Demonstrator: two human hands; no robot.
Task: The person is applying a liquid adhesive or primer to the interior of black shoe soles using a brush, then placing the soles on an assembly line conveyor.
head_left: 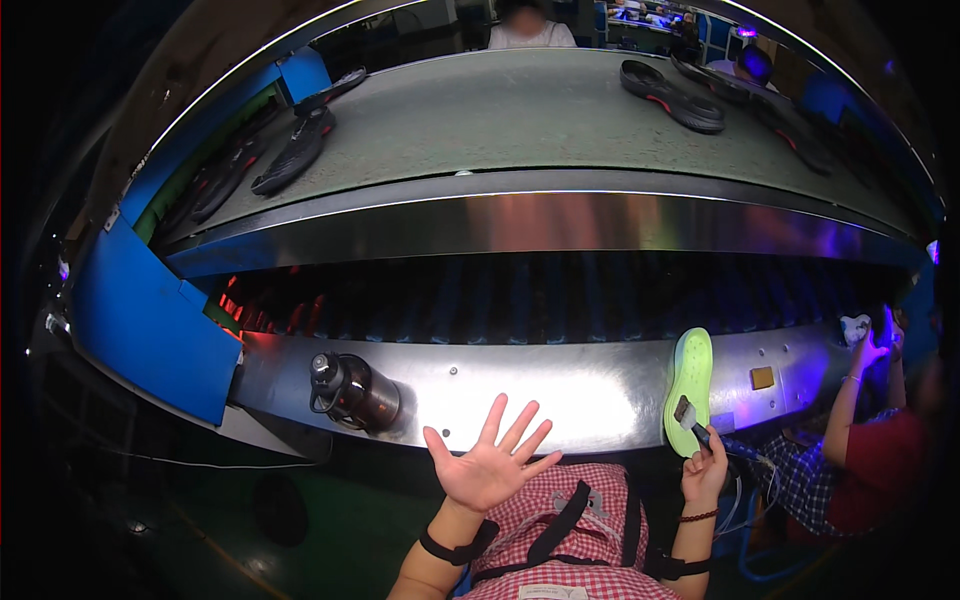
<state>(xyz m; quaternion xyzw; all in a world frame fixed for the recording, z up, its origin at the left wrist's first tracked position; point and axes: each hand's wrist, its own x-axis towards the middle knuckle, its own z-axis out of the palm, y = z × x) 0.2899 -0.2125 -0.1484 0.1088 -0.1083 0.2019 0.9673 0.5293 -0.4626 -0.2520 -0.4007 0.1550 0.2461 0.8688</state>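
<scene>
A smooth, pale green sole (690,385) leans on a shiny steel ledge (560,385) at lower right. The right hand (706,468) is closed around a small brush (692,418), its bristles touching the sole. The left hand (489,462) is spread open, palm up, empty, at lower centre. A dark metal bottle (352,391) lies left. Black soles (296,150) rest on the grey conveyor (530,115) above.
</scene>
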